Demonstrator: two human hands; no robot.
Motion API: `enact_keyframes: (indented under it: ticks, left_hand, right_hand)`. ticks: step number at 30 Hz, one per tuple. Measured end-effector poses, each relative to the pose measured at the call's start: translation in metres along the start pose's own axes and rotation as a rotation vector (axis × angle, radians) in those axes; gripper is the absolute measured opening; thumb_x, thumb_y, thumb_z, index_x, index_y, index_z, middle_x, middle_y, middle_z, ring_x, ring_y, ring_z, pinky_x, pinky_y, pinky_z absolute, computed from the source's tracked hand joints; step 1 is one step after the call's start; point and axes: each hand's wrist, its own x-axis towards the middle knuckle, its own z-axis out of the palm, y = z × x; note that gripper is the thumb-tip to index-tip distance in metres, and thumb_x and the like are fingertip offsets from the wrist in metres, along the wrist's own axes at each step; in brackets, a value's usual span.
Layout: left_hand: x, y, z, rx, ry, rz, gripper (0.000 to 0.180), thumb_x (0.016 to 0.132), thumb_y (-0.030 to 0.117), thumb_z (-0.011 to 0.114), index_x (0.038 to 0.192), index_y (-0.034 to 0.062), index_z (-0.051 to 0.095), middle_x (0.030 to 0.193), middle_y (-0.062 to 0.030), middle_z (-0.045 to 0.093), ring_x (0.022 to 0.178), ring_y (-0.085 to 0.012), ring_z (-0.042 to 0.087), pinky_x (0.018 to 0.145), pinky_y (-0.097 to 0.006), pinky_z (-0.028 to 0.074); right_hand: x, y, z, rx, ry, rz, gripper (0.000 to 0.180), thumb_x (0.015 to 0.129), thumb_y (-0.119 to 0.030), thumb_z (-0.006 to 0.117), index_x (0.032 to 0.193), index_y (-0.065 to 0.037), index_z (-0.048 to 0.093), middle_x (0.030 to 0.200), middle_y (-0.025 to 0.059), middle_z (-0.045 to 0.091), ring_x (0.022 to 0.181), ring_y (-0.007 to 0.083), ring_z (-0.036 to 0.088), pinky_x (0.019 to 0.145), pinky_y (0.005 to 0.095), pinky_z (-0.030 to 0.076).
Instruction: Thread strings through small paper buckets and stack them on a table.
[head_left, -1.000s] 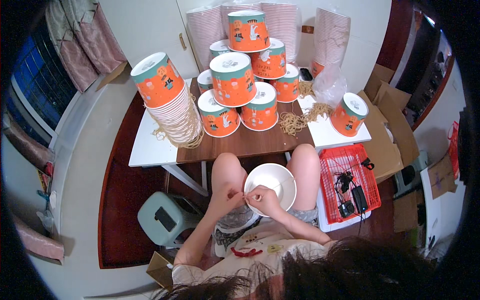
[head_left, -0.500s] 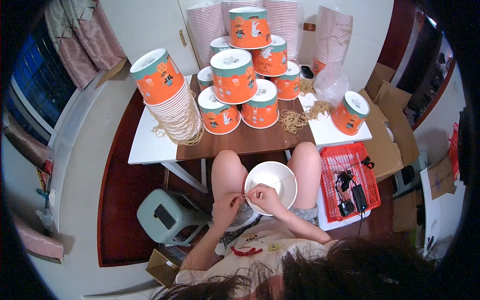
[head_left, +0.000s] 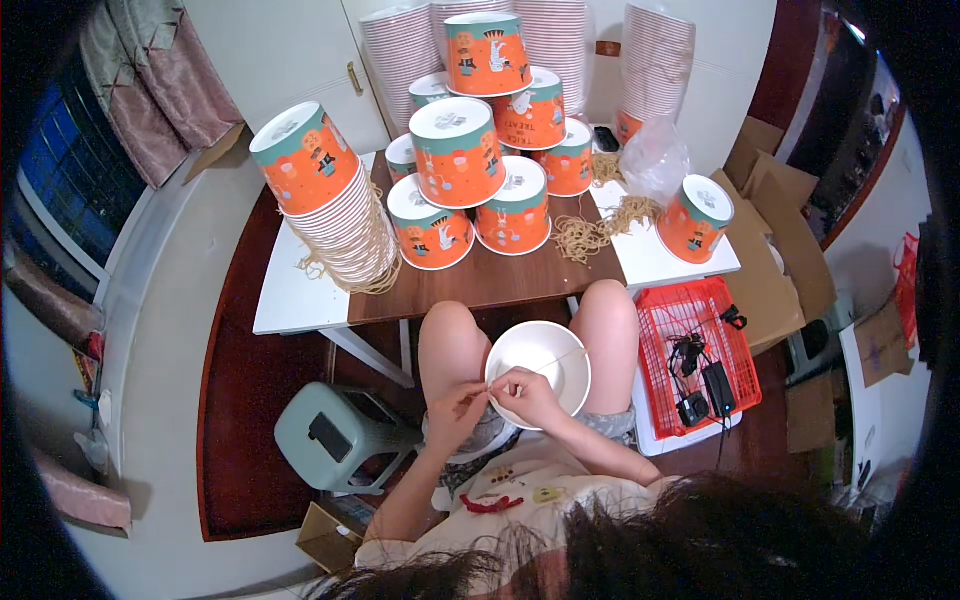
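A white-lined paper bucket [head_left: 565, 372] rests between my thighs with its mouth up. From its right rim a thin tan cord [head_left: 562, 356] crosses the opening to my right hand [head_left: 528, 396]. That hand is over the bucket's near-left part, its fingers pinched on the cord. At the left rim, fingertips nearly touching those of the right, is my left hand [head_left: 457, 412]. Its thumb and fingers are closed in a pinch; what sits between them is too small to make out.
Orange-and-green buckets [head_left: 458, 170] stand upside down in a pyramid on the table [head_left: 470, 285]. A cord-draped bucket stack [head_left: 335, 220] is at left, loose cord bundles [head_left: 582, 240] and a single bucket [head_left: 695, 222] at right. A red basket [head_left: 660, 350] with cables and a grey-green stool [head_left: 320, 435] flank me.
My left fingers have lifted slightly and drawn closer to the right ones at the rim. The bucket and right hand keep nearly the same place; the whole view has shifted a little.
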Motion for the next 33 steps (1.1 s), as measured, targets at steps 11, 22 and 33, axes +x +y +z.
enact_keyframes:
  ticks: [11, 22, 33]
  left_hand:
    - [0.0, 0.0, 0.003, 0.01, 0.02, -0.09, 0.011, 0.076, 0.007, 0.062, 0.086, 0.0011, 0.062, 0.072, -0.0038, 0.06, 0.062, -0.0075, 0.054, 0.056, -0.02, 0.044]
    - [0.0, -0.014, -0.002, -0.024, -0.123, -0.128, 0.011, 0.081, 0.01, 0.057, 0.086, 0.0011, 0.059, 0.071, -0.0004, 0.056, 0.061, -0.0064, 0.048, 0.056, -0.019, 0.04]
    - [0.002, -0.016, -0.005, -0.309, -0.247, -0.476, 0.015, 0.086, 0.016, 0.05, 0.089, 0.0034, 0.057, 0.078, 0.0031, 0.053, 0.067, -0.0039, 0.044, 0.06, -0.017, 0.036]
  right_hand:
    - [0.0, -0.004, -0.002, -0.099, -0.006, -0.012, 0.008, 0.07, -0.01, 0.064, 0.076, -0.005, 0.064, 0.067, 0.0049, 0.056, 0.054, 0.011, 0.048, 0.05, 0.0235, 0.04]
    - [-0.001, -0.014, -0.003, -0.239, 0.034, -0.058, 0.009, 0.068, -0.018, 0.064, 0.074, -0.011, 0.064, 0.066, 0.005, 0.056, 0.055, 0.0181, 0.054, 0.051, 0.0289, 0.044]
    - [-0.003, -0.017, -0.005, -0.174, 0.085, -0.142, 0.015, 0.067, -0.013, 0.065, 0.081, -0.01, 0.062, 0.072, 0.0051, 0.056, 0.06, 0.0187, 0.055, 0.053, 0.028, 0.044]
